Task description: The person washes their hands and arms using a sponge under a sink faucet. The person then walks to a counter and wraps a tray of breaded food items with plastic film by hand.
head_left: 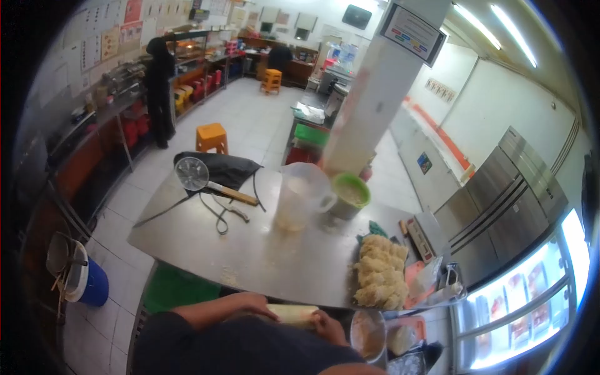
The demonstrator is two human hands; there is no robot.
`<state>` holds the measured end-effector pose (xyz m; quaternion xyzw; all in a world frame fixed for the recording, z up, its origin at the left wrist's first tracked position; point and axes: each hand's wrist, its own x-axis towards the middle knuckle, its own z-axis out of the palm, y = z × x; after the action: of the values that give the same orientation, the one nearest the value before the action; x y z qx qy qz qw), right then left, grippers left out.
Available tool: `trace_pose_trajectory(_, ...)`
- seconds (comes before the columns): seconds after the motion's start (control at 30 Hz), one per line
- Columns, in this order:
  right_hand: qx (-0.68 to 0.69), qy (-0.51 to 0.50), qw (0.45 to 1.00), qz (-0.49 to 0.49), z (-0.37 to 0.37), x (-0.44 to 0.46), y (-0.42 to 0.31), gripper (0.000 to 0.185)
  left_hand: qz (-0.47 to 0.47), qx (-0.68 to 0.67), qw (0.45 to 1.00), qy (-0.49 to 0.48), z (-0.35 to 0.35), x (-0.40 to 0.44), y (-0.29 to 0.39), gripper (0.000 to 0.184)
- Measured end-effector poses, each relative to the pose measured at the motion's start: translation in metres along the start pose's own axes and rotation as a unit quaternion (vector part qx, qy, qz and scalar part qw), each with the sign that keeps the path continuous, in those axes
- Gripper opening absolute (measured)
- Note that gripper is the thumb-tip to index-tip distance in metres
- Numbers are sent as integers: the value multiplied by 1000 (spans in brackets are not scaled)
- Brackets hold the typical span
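The left hand [255,305] and right hand [329,326] grip a pale block [291,314] by the surface [300,262], seemingly mid-handling; moving it calls for both.

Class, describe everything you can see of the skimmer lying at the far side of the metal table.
The skimmer has a round, pale grey head that looks like metal; whether it is mesh or perforated is too blurred to tell. A short metal-looking neck joins it to a straight, light brown handle, apparently wood. It lies across a crumpled black cloth on the metal table, head to the left in the picture, and looks whole.
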<state>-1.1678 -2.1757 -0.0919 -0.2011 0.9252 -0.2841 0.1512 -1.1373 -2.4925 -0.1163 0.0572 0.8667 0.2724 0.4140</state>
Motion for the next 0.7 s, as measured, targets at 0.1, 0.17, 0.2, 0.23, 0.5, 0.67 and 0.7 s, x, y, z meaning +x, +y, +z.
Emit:
trace_pose_trajectory(0.1,-42,29,997,55,11,32,11,24,53,32,996,57,-38,15,-5,91)
trace_pose_trajectory(0.17,-47,51,996,63,20,40,8,21,87,50,991,85,-47,24,-8,89)
trace_pose_trajectory(0.2,-12,73,995,63,23,42,7,20,88,133,977,141,-49,28,-6,83)
trace_pose_trajectory(0.23,22,95,993,61,27,45,7,19,88,214,953,198,-53,34,-4,79)
trace_pose_trajectory(0.5,-216,173,948,-159,9,71,-8,19,218,181,933,220,-73,61,-28,62)
trace_pose_trajectory(0.67,-131,28,953,-270,13,98,-47,16,227,158,939,206,-72,61,-30,58)
trace_pose_trajectory(0.7,-131,10,953,-272,21,103,-50,16,232,166,934,214,-73,58,-29,55)
